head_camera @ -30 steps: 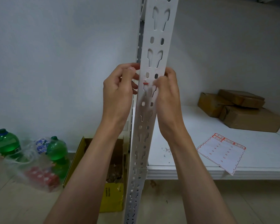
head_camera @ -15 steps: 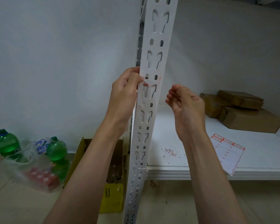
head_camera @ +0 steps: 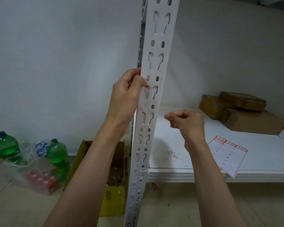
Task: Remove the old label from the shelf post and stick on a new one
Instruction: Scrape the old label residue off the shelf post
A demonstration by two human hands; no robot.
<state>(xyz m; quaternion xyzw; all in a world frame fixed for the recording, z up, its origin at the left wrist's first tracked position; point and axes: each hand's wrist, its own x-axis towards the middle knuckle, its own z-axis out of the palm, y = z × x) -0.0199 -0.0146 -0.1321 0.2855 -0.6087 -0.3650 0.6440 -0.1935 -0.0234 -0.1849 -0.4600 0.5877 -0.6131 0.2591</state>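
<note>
The white slotted shelf post (head_camera: 156, 63) stands upright in the middle of the view. A small red strip of the old label (head_camera: 147, 86) and faint red smears remain on its face. My left hand (head_camera: 126, 94) grips the post's left edge, fingertips right beside that strip. My right hand (head_camera: 187, 122) hovers over the shelf to the right of the post, away from it. Its fingers are curled with the thumb against the fingertips, and nothing shows between them. A sheet of new red-edged labels (head_camera: 226, 154) lies on the shelf board (head_camera: 261, 161), overhanging its front edge.
Small red and white label scraps (head_camera: 173, 154) are scattered on the shelf below my right hand. Brown cardboard boxes (head_camera: 246, 117) are stacked at the back right. On the floor are green bottles (head_camera: 5, 145), a plastic bag (head_camera: 31, 174) and an open yellow box (head_camera: 111, 200).
My right hand left the post and dropped down and right over the shelf. More scraps now lie on the shelf. My left hand stays at the post.
</note>
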